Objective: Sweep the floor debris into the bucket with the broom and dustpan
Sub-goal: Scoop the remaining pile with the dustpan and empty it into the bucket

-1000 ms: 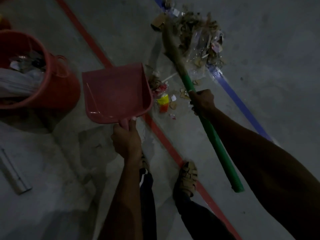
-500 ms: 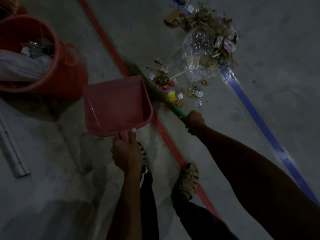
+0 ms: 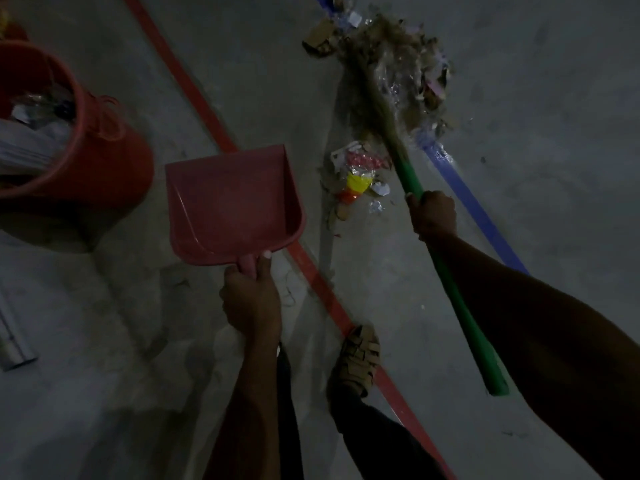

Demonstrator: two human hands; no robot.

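The green-handled straw broom (image 3: 408,174) swings back onto the far paper-scrap debris pile (image 3: 412,81), right hand (image 3: 433,216) clamped round it, left hand (image 3: 251,299) gripping the empty red plastic dustpan (image 3: 232,206); most debris remains.

Dim light falls on a grey concrete floor (image 3: 519,81), scuffed and dusty. A red painted line (image 3: 204,109) runs diagonally across it; a blue line (image 3: 485,216) lies to its right. A pale metal strip (image 3: 14,344) lies far left of the red line.

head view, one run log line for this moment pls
left hand grips dustpan | right hand grips broom | bristles on debris | bucket left
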